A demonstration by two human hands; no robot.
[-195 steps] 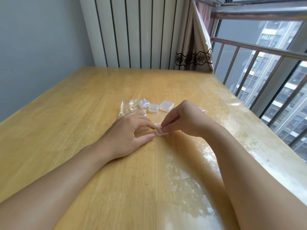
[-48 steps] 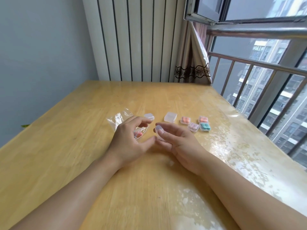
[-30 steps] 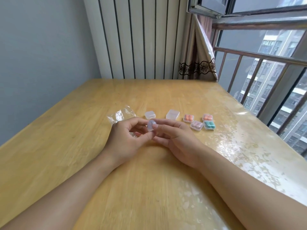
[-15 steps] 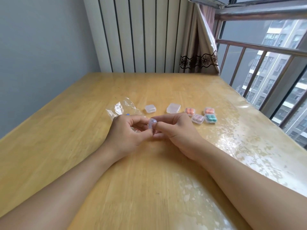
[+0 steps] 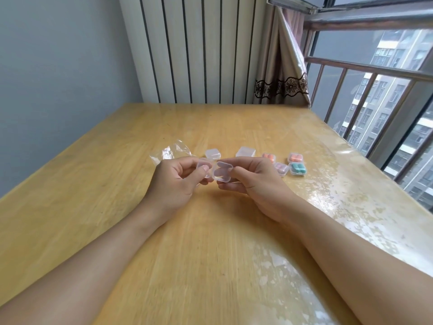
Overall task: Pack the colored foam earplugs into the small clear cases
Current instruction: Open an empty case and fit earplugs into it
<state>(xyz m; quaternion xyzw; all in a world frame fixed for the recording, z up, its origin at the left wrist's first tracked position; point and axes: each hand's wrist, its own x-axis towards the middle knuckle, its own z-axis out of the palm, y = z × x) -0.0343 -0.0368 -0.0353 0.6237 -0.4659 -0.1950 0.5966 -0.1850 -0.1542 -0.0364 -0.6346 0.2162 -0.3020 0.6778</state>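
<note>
At the centre of the frame a small clear case (image 5: 221,174) is held open between both hands, raised a little above the tabletop (image 5: 210,254). The left hand (image 5: 178,181) is curled round one half of it, with thumb and forefinger pinching the thin plastic; the right hand (image 5: 255,181) pinches the other half, whose rounded square hollow is turned towards the camera. No earplug can be seen inside it.

Just behind the hands two further empty cases (image 5: 212,153) are set on the tabletop, closed. To the right of centre four filled cases (image 5: 297,168) are grouped, with orange, pale pink and teal earplugs visible through their walls. A crumpled clear plastic bag (image 5: 169,153) lies left of centre, partly hidden by the left hand; whether loose earplugs remain in it cannot be told.

The case is judged to be very light, stiff and thin-walled, with a smooth surface that may slip between fingertips. The hinge is likely the weak point, so the two halves are best held by their edges near the rim and not forced wide. The foam earplugs are expected to be soft and springy; they can be squeezed lightly at the middle, and the lid must be pressed shut before they spring back out.
</note>
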